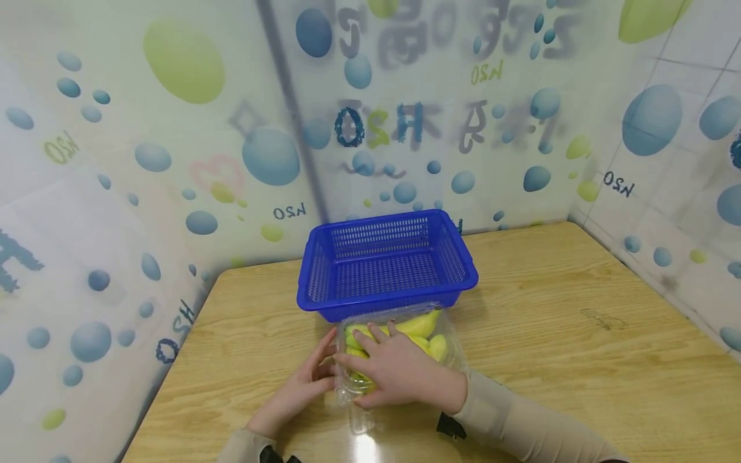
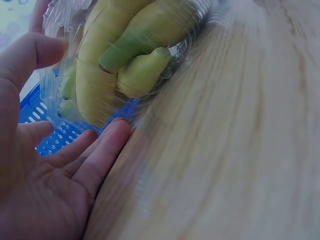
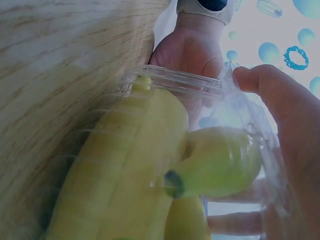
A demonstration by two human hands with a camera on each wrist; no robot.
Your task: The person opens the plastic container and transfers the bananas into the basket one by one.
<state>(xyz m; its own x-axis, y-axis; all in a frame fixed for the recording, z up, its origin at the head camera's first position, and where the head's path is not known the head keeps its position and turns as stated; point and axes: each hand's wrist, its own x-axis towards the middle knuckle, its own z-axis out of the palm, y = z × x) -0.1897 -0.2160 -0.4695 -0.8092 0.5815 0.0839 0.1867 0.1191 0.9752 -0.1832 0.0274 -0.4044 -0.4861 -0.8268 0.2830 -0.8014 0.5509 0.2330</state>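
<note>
A clear plastic clamshell box with several yellow bananas inside lies on the table. My right hand rests across its top, fingers spread over the plastic. At the box's left side is my left hand, its thumb and fingers apart and loosely bent near the edge. The left wrist view shows the left palm facing the box, with green-tipped bananas behind the plastic. In the right wrist view the right thumb is at a box corner; the other fingers are partly hidden behind the plastic.
Just behind the box stands a blue perforated basket, with no contents visible. The wooden table extends to both sides. A bubble-patterned curtain encloses the back and sides.
</note>
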